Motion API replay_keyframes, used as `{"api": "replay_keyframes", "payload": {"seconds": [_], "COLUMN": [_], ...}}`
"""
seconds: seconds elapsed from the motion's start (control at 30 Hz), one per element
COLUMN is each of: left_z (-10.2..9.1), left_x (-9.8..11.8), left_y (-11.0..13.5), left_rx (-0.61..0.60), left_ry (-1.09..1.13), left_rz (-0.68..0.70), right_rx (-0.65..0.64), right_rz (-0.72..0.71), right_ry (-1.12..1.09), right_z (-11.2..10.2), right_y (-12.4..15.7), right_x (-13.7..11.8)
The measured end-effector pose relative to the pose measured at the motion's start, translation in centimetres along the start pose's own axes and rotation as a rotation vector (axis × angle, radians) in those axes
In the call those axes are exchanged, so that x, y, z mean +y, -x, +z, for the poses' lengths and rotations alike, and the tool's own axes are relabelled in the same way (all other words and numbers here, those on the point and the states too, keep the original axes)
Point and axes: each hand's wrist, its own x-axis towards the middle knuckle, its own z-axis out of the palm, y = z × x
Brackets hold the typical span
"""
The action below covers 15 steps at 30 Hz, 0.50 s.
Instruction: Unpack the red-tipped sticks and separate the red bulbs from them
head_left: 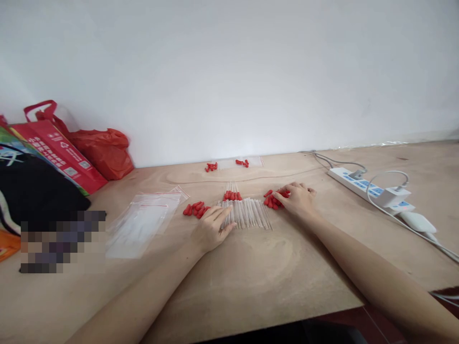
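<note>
A row of clear thin tubes [249, 212] lies side by side on the wooden table [251, 277]. My left hand [211, 229] rests at the row's left end with fingers stretched flat onto the tubes. Just left of it lies a small heap of red caps [194, 209]. My right hand [297, 198] sits at the row's right end, fingers curled over another heap of red caps [273, 199]; whether it grips one is hidden. A few capped tubes [232, 193] lie just behind the row.
Clear zip bags [143, 220] lie to the left. Further left are red bags [102, 150] and dark items. More red caps [211, 166] and a small bag sit near the wall. A white power strip [369, 190] with cables lies at the right.
</note>
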Motion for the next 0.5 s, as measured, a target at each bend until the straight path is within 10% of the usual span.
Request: {"api": "replay_keyframes", "payload": {"seconds": [0.33,0.5], "left_z": [-0.8,-1.6], "left_x": [0.0,-0.3], "left_y": [0.1,0.2], "left_rx": [-0.087,-0.145], "left_ry": [0.053,0.043], "left_rz": [-0.039,-0.055], "right_rx": [0.087,-0.112], "right_rz": [0.029,-0.107], "right_ry": [-0.050,-0.018], "right_z": [-0.3,0.0], "right_y": [-0.6,-1.2], "right_x": [-0.3,-4.4]}}
